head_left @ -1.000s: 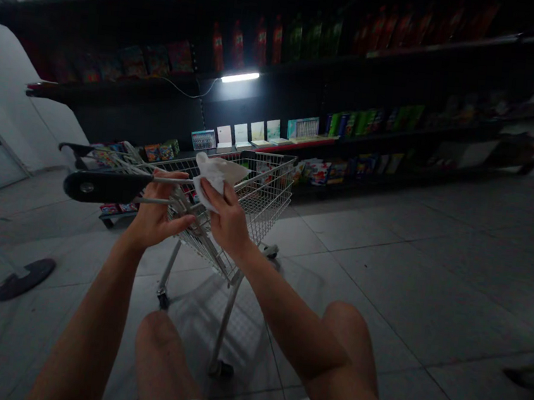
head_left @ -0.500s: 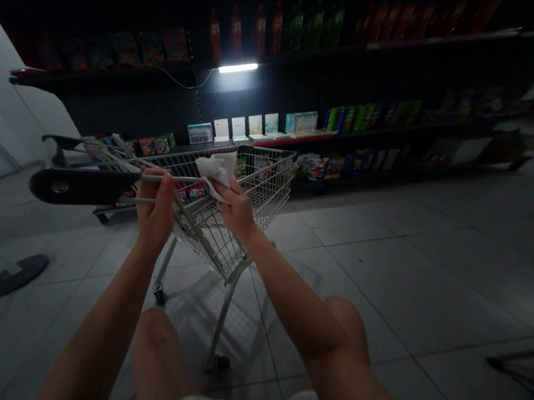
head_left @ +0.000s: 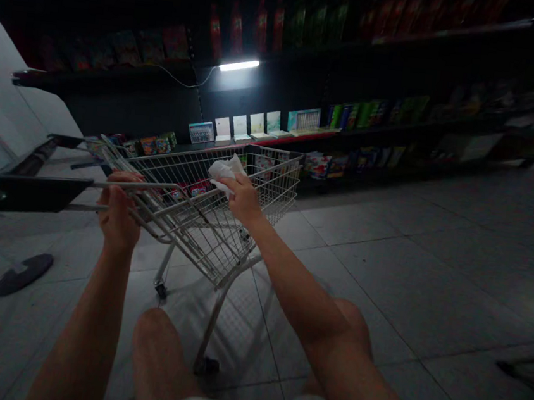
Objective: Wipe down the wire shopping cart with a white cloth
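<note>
In front of my knees stands a wire shopping cart (head_left: 205, 244), its black handle end (head_left: 26, 192) pointing left. My left hand (head_left: 121, 213) is wrapped around the metal frame bars just right of that handle end. My right hand (head_left: 246, 203) pinches a crumpled white cloth (head_left: 227, 171), which may be a paper wipe, at the near top rim of the basket. Whether the cloth touches the wire there I cannot tell. The fingertips of my left hand are partly hidden behind the bars.
Behind the cart runs a dark store shelf (head_left: 134, 104) with bottles (head_left: 261, 24), books (head_left: 257, 124) and snack packs. A lit tube lamp (head_left: 239, 66) hangs on it. A round stand base (head_left: 25, 273) rests on the tiled floor (head_left: 358, 286) at left.
The cart's handle end has shifted left and swung nearer, my left hand moving left with it. My right hand and the cloth have moved slightly right along the basket rim.
</note>
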The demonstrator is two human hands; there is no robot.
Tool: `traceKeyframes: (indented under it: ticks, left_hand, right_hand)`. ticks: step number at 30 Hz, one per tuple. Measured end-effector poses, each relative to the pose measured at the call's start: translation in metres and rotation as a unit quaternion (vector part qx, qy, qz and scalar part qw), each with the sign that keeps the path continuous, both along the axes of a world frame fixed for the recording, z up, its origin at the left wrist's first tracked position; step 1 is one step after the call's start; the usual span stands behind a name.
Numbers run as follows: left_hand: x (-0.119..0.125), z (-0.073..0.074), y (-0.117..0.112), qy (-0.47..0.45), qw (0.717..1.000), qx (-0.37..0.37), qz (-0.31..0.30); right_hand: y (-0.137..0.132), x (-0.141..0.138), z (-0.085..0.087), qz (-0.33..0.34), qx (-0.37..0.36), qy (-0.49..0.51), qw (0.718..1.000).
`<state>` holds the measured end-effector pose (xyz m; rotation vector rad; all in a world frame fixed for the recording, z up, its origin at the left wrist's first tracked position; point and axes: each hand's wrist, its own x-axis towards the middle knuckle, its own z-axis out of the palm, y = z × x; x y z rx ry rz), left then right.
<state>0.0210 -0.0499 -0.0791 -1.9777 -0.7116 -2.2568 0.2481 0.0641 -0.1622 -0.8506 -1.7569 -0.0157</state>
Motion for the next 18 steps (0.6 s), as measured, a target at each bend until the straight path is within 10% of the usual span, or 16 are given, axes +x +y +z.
traceKeyframes:
  ticks: [5,9,14,18]
  left_hand:
    - [-0.019,0.003,-0.012,-0.026,0.999,0.003,0.034]
    - [-0.042,-0.010,-0.026,-0.074,0.991,-0.064,0.086]
    - [-0.034,-0.049,-0.066,-0.050,0.927,0.137,0.347]
    - [0.009,-0.040,-0.069,0.168,0.929,0.162,0.286]
  right_hand:
    - [-0.038,-0.059,-0.037,0.033,0.133,-0.026,0.990]
    - [-0.044,-0.090,-0.102,0.049,0.147,-0.048,0.987]
    - [-0.040,-0.060,-0.208,0.027,0.135,-0.129,0.982]
    - [-0.051,-0.041,-0.239,0.014,0.119,-0.166,0.979]
